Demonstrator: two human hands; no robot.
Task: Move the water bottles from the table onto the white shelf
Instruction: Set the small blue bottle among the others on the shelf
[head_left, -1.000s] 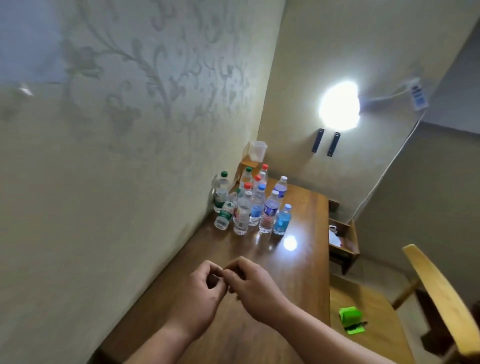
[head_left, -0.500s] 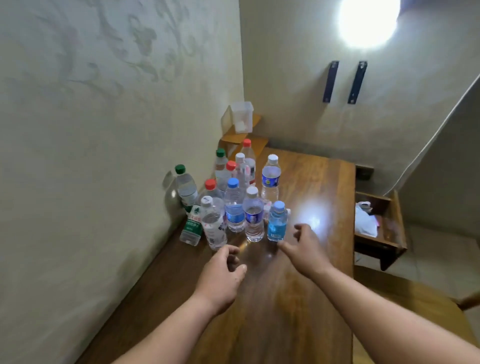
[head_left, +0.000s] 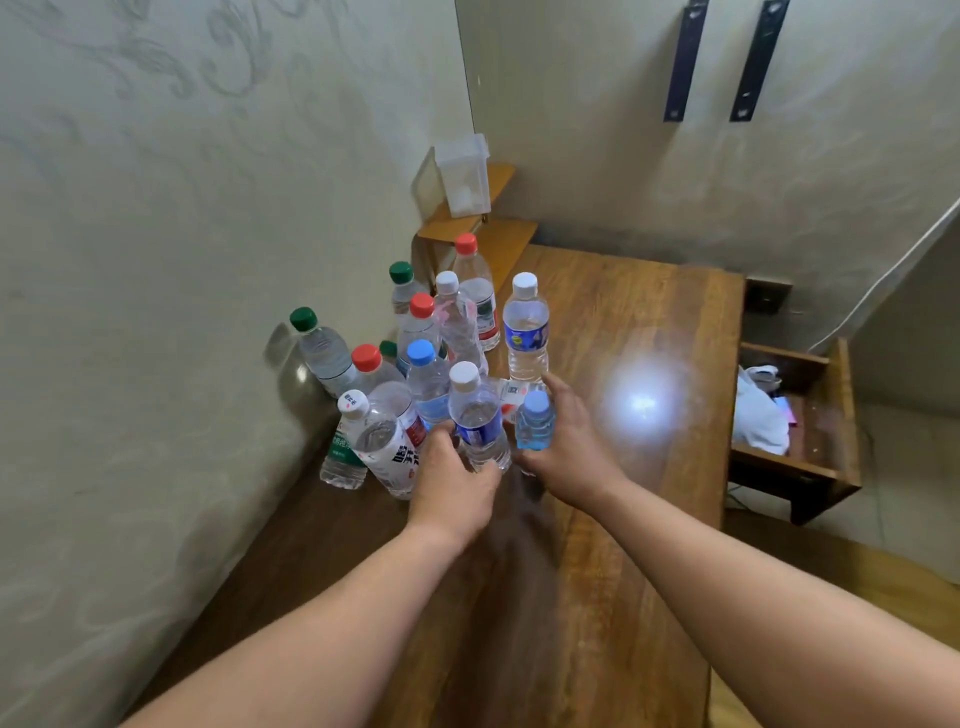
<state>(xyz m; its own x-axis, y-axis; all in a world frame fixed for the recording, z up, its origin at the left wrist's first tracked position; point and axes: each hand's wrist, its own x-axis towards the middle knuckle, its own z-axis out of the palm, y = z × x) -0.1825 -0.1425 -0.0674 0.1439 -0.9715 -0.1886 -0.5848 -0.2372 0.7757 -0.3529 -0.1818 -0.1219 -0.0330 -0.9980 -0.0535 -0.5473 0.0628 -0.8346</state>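
Observation:
Several water bottles with red, green, blue and white caps stand clustered on the brown wooden table (head_left: 644, 519) against the left wall. My left hand (head_left: 453, 488) wraps around a white-capped bottle with a dark blue label (head_left: 475, 421) at the front of the cluster. My right hand (head_left: 569, 447) closes around a small light-blue bottle (head_left: 535, 426) beside it. Both bottles look to be standing on the table. A taller white-capped bottle (head_left: 525, 327) stands just behind my right hand. No white shelf is in view.
A small wooden corner shelf (head_left: 506, 228) holds a translucent plastic box (head_left: 464, 174) at the far corner. To the right of the table a wooden drawer unit (head_left: 826, 431) holds a white plastic bag (head_left: 758, 410). A lamp reflection glares on the tabletop.
Both hands have moved forward from the table's near part to the front bottles. The left has closed on the blue-labelled bottle, the right on the small blue one. My view has tilted down.

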